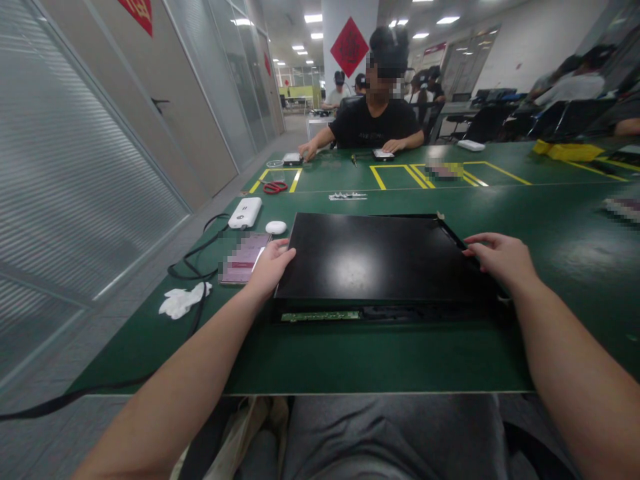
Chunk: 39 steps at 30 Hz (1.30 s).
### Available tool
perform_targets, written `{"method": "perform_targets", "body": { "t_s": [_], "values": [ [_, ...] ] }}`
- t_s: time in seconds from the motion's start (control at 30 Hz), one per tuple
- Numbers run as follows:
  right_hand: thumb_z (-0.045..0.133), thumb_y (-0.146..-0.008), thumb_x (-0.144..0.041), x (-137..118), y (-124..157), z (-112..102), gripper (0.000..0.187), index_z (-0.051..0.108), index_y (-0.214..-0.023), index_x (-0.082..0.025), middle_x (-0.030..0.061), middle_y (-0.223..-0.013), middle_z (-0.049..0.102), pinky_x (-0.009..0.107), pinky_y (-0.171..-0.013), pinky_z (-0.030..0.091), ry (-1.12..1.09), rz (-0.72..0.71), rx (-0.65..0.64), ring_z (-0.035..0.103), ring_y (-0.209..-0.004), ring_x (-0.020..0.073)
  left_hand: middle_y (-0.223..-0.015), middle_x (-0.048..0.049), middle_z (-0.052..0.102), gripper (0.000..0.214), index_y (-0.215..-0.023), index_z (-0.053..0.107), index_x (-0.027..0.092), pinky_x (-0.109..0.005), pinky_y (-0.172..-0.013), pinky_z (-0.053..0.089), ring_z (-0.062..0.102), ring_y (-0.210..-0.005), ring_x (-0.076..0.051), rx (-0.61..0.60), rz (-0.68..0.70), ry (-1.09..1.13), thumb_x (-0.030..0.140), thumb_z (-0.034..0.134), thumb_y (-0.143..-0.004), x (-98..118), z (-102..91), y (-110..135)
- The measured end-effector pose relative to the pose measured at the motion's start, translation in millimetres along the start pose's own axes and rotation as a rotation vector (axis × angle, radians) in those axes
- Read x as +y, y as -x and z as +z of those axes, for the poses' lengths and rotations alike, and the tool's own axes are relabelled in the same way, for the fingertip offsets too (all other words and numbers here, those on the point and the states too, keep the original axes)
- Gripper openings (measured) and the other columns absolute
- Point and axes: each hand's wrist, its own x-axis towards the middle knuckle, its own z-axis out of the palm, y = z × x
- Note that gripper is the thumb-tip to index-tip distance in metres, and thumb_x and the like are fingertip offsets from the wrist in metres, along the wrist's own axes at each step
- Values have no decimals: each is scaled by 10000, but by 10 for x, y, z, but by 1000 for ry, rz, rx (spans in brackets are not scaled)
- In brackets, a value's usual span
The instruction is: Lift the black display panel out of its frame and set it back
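A flat black screen panel [350, 260] lies slightly askew over a shallow black frame [415, 312] on the green table. Along the near side of the frame, below the panel, a narrow green circuit board [320, 317] is exposed. My left hand [273, 267] grips the panel's left edge, thumb on top. At the right edge, the fingers of my right hand [500, 257] are pinched together where panel and frame meet; their tips are partly hidden. The frame's far right corner [440, 216] sticks out past the panel.
Left of the panel are a phone [245, 260], a white earbud case [276, 227], a white power bank [245, 213] with a black cable, and crumpled tissue [183, 300]. Red scissors [275, 187] and white strips [348, 196] lie beyond. A person [377, 120] sits opposite.
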Motion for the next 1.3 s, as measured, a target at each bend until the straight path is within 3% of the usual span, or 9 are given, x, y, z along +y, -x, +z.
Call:
{"method": "perform_targets", "body": {
  "t_s": [0.37,0.83,1.07,1.3],
  "values": [
    [569,-742,-271,-44,37,-14,303,758,-972,-211,28,-822,771,305,-622,501,-4,-3,3,558,-464,119,-837,-28,744,329,-1026,587,179,-321,-755,539,718,-809,-214,-34,25,-13,226,745,-741,-9,1,-6],
    [557,-747,-284,-11,7,-2,320,760,-982,-208,24,-800,764,326,-688,509,26,-31,13,583,-485,133,-882,-48,746,367,-1059,624,179,-305,-712,534,714,-853,-232,-40,67,-68,289,748,-732,-62,-32,-24],
    [562,-735,-272,-37,32,-8,304,762,-956,-213,22,-784,762,329,-679,513,19,-31,22,581,-480,138,-900,-53,750,337,-1043,611,186,-351,-804,553,728,-903,-246,-70,68,-47,250,739,-737,-48,-20,-21],
    [565,-746,-258,-78,57,-13,294,763,-958,-209,10,-765,750,308,-673,510,28,-26,19,588,-479,126,-903,-50,764,302,-1038,597,189,-347,-797,560,737,-882,-240,-71,77,-54,222,719,-764,-58,-15,-23]
  ]
}}
